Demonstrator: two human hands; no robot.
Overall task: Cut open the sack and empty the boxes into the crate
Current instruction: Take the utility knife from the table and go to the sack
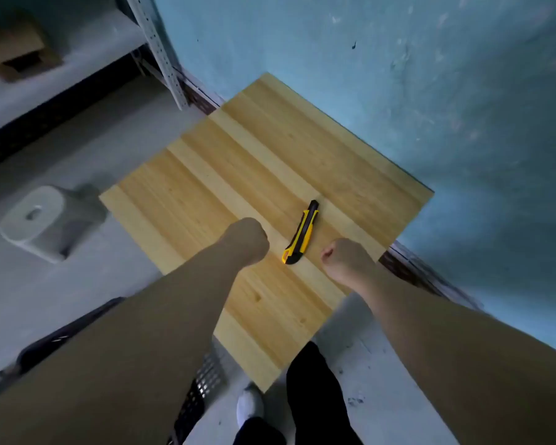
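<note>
A yellow and black utility knife lies on the wooden table, between my two hands. My left hand hovers just left of the knife with its fingers curled into a fist, holding nothing. My right hand is just right of the knife, also curled into a fist and empty. Neither hand touches the knife. A dark perforated plastic crate stands on the floor under my left forearm, mostly hidden. No sack or boxes are in view.
A white plastic stool stands on the grey floor to the left of the table. A metal shelf with a cardboard box is at the back left. The blue wall runs along the table's right side.
</note>
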